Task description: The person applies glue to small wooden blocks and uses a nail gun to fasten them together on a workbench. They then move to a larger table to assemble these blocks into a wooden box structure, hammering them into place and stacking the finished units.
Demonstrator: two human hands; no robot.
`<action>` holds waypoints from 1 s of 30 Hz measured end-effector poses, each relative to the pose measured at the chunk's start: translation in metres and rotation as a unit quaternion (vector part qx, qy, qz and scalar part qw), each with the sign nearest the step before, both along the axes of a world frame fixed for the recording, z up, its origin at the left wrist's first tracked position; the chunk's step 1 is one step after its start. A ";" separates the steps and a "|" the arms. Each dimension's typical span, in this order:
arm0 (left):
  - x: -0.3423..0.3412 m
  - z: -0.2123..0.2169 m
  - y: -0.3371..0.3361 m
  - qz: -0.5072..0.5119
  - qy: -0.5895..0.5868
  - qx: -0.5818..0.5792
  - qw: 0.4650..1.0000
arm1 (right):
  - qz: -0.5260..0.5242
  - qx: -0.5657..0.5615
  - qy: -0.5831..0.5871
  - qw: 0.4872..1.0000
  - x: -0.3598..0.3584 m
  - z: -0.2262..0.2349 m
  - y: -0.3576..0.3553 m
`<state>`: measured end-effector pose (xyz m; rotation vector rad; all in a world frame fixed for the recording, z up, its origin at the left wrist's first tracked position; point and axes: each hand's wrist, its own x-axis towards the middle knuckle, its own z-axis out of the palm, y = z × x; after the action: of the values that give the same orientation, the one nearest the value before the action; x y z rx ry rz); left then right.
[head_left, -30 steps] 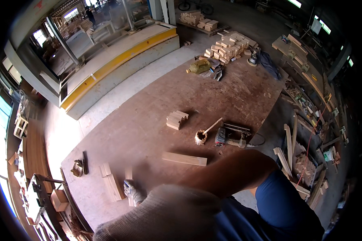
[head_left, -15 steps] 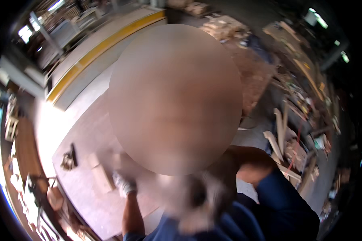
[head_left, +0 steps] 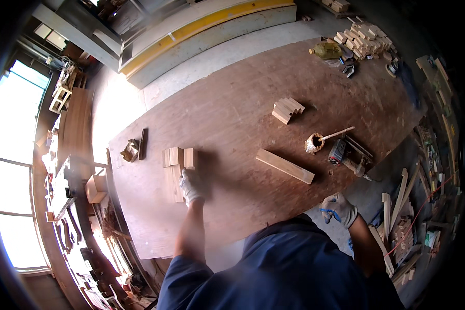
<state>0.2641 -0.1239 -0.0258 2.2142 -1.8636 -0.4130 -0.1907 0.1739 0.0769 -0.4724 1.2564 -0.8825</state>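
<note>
My left hand (head_left: 191, 188), in a white work glove, reaches over the left part of a large brown wooden tabletop (head_left: 227, 124). Its fingers are closed around the lower part of a pale wooden block (head_left: 190, 158), beside a group of similar wooden pieces (head_left: 171, 175) lying together. The hand hides some of their surfaces. Past the table's near edge, on the right, hangs my right hand (head_left: 340, 209) in a white glove with blue patches. Its fingers are curled in, and nothing shows between them. A single long wooden bar (head_left: 285, 166) lies between the two hands.
Right of centre are a small wood stack (head_left: 288, 110), a glue pot (head_left: 313, 143) with a stick, and a nail gun (head_left: 347, 156). Farther back lie a yellowish bottle (head_left: 325, 50) and a block pile (head_left: 364, 39). A dark-handled brush (head_left: 142, 144) lies left. Scrap wood (head_left: 398, 206) leans right.
My right hand has moved from in front of my body out to the right. My left hand stays by the wooden blocks. The view has shifted and sharpened, showing more of the table.
</note>
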 end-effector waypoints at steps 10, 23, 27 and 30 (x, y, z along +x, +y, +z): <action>0.005 -0.005 -0.016 -0.036 -0.076 -0.022 0.996 | 0.025 0.025 0.061 0.998 0.033 -0.031 0.015; -0.039 -0.027 -0.007 -0.114 0.031 -0.136 0.984 | -0.007 0.132 0.327 0.936 0.035 -0.022 -0.002; -0.081 -0.021 0.011 -0.162 0.102 -0.092 0.977 | 0.047 0.098 0.479 0.871 0.030 -0.040 -0.011; -0.048 -0.024 0.007 -0.125 0.028 -0.156 0.979 | 0.116 0.028 0.577 0.808 0.034 -0.057 -0.031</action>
<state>0.2162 -0.1174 -0.0496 1.7584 -2.0245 -0.2031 -0.1568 0.1431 0.0203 -1.1884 2.2476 -0.2696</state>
